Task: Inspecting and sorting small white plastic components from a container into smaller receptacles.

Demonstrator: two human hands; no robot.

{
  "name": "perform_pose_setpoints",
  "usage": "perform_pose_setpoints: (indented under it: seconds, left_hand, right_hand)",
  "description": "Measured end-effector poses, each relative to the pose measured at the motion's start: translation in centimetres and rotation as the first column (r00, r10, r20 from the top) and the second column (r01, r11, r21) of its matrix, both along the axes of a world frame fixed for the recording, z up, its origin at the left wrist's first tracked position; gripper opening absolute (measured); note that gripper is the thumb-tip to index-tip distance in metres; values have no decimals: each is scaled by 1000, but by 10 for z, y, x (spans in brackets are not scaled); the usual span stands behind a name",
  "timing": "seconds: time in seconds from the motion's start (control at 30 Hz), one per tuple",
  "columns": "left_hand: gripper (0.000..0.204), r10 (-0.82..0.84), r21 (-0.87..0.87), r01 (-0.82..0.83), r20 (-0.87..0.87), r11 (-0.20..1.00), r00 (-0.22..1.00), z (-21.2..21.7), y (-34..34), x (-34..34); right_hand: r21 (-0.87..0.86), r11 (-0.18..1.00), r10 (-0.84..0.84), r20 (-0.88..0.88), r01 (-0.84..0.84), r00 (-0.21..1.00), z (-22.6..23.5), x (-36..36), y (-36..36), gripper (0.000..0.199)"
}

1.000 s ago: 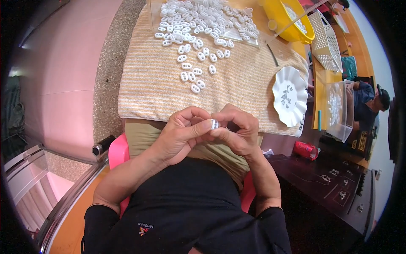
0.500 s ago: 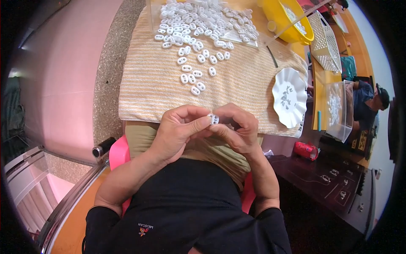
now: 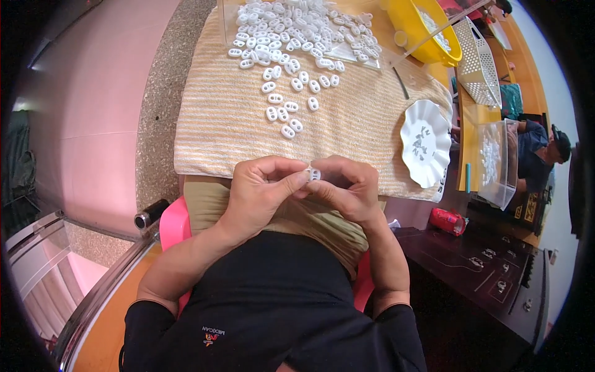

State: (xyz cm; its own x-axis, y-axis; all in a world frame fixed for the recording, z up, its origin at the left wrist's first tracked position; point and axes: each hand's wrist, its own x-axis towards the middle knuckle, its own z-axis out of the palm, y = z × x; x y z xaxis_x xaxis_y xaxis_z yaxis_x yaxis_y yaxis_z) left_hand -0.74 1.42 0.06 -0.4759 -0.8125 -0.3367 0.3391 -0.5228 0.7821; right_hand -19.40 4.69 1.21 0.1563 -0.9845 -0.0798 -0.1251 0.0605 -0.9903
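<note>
Fingers [image 3: 291,181] of left hand [image 3: 255,191] and right hand [image 3: 356,193] pinching white piece [image 3: 316,175], seemingly two-holed; striped towel [image 3: 217,133] beyond

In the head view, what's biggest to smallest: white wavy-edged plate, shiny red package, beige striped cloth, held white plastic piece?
1. Beige striped cloth
2. White wavy-edged plate
3. Shiny red package
4. Held white plastic piece, partly hidden

You seem to be in a workshop: heaped white parts [image 3: 297,22], a yellow basin [image 3: 406,26], a co-worker [image 3: 537,146] beside a clear bin [image 3: 512,156].
</note>
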Motion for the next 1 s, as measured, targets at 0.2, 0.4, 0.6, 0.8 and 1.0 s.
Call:
perform_pose_setpoints:
  seconds: [0.2, 0.4, 0.6, 0.8, 1.0]
  left_hand:
    - [16, 9, 8, -9, -7, 1000, 1000, 0, 1, 0]
    - [17, 12, -20, -11, 36, 1000, 999, -2, -1, 1]
    - [16, 23, 28, -23, 5, 999, 1000, 0, -2, 1]
    - [17, 8, 63, -7, -12, 998, 1000, -1, -2, 1]
    - [16, -18, 49, 19, -23, 999, 1000, -3, -3, 3]
  right_hand:
    - [104, 995, -20, 134, 6, 991, 4, 4, -1, 20]
    - [117, 993, -48, 203, 24, 978, 2, 6, -2, 20]
    - [133, 990, -69, 104, 55, 992, -1, 3, 0, 21]
    - [138, 986, -105, 88, 92, 991, -4, 3, 0, 21]
    - [154, 982, -129, 125, 109, 984, -4, 4, 0, 22]
